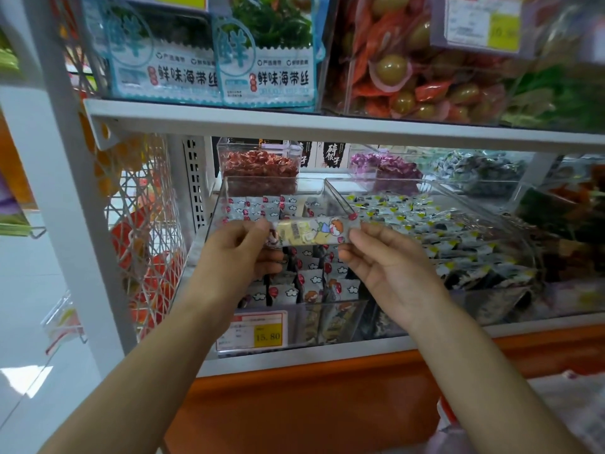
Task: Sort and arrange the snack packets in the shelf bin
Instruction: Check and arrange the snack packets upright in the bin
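Packet (311, 232) held level over the clear bin (294, 326), I've got left hand (235, 257) pinching its left end, right hand (386, 263) pinching its right end, other fingers loosely curled; more packets (307, 283) stand upright below.

Shelf layout. A snack packet (311, 232) is lying crosswise above the front-left bin (275, 180), the left hand (235, 253) pinching its left end and the right hand (389, 267) its right end. More packets (307, 280) are standing in rows inside that bin (the price tag (252, 329) is hanging on its front). A second bin (376, 181) is sitting just to the right; a smaller bin (255, 146) is standing behind. The upper shelf (327, 124) is running overhead, bearing large packs (216, 70).
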